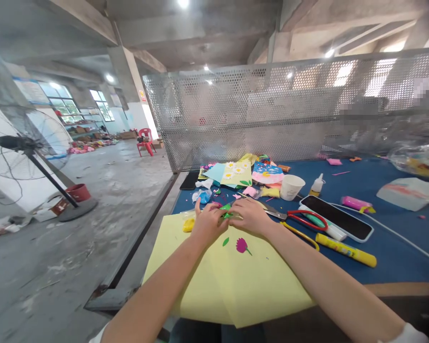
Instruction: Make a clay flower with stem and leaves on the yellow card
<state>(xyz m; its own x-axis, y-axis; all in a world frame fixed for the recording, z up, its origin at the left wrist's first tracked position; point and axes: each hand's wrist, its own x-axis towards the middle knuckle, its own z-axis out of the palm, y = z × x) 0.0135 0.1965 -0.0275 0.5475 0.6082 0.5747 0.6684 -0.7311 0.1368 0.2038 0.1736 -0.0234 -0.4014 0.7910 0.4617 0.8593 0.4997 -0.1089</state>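
Note:
My left hand [210, 223] and my right hand [250, 216] meet over the far part of a yellow paper sheet [207, 286]. Between their bent fingers shows a bright green lump of modelling clay [227, 208], apparently in a clear wrapper. Both hands have their fingertips closed on it, and part of it is hidden. Nearer to me on the paper lie a purple clay flower [241, 245] with a green stem and a separate green leaf [226, 241]. A packet of yellow clay [188, 225] rests just left of my left hand.
Right of my hands lie red-handled scissors [309, 220], a yellow tube [346, 250] and a phone [338, 216]. A paper cup [292, 187] and a glue bottle [317, 185] stand behind. Daisy-decorated paper [238, 172] lies at the back, before a perforated metal screen [250, 114].

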